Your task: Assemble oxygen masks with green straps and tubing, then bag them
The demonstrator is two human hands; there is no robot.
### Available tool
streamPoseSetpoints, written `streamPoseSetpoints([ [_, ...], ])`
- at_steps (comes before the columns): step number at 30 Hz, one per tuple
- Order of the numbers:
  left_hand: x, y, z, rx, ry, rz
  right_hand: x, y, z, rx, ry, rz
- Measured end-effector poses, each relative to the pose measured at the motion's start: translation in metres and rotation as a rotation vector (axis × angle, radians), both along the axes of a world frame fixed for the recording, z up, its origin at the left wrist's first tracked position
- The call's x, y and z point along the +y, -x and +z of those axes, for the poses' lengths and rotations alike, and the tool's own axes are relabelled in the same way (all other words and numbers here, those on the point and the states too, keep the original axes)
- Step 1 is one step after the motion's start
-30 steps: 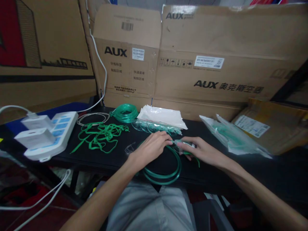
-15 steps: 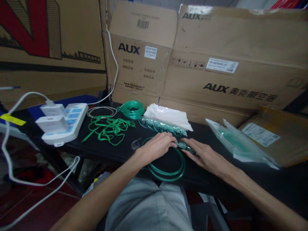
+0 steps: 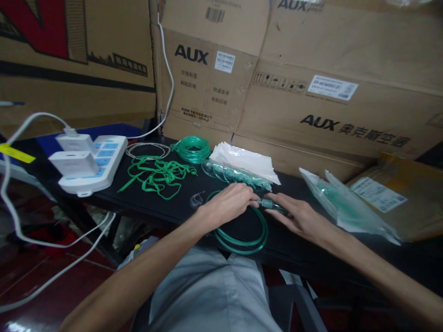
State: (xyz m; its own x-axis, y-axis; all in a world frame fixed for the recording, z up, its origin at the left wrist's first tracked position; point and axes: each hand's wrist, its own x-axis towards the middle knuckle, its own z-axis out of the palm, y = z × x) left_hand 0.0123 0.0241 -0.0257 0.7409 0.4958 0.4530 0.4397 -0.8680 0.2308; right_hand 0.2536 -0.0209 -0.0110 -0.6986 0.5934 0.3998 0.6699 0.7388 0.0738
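My left hand is closed, fingertips pinched on the end of a green plastic tube. The tube lies in loops on the black table under and in front of that hand. Around a clear greenish plastic piece, probably a face mask, wraps my right hand. Its clear connector points left and meets the tube end at my left fingertips; how far they are joined I cannot tell. Just beyond the hands lies a row of nested clear-green masks, beside white plastic bags.
On the left are tangled green straps, a green tubing coil, thin whitish wire loops and a white power strip with chargers. Bagged green items and a cardboard box stand right. Large cartons wall the back.
The view has tilted down slightly, so the cartons sit higher. Both hands keep their grips; the connector shows a little more between the fingers.
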Motion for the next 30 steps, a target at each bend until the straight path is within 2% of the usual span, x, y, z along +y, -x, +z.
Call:
streamPoseSetpoints([
  [6, -0.001, 0.0, 0.003, 0.001, -0.019, 0.037, -0.009, 0.023, 0.01, 0.347, 0.516, -0.271],
  [10, 0.0, 0.0, 0.003, -0.011, -0.022, 0.042, -0.011, 0.032, 0.016, 0.582, 0.9, -0.317],
  [13, 0.001, -0.001, 0.0, -0.083, -0.017, 0.016, -0.012, 0.031, 0.02, 0.702, 1.05, -0.317],
  [18, 0.001, 0.0, 0.0, -0.196, 0.025, 0.018, -0.014, 0.027, 0.027, 0.692, 1.043, -0.324],
  [24, -0.003, -0.001, 0.003, -0.13, -0.021, -0.01, -0.019, 0.028, 0.028, 0.653, 1.022, -0.367],
  [30, -0.003, -0.004, 0.001, -0.142, -0.025, -0.029, -0.021, 0.029, 0.032, 0.514, 0.784, -0.344],
])
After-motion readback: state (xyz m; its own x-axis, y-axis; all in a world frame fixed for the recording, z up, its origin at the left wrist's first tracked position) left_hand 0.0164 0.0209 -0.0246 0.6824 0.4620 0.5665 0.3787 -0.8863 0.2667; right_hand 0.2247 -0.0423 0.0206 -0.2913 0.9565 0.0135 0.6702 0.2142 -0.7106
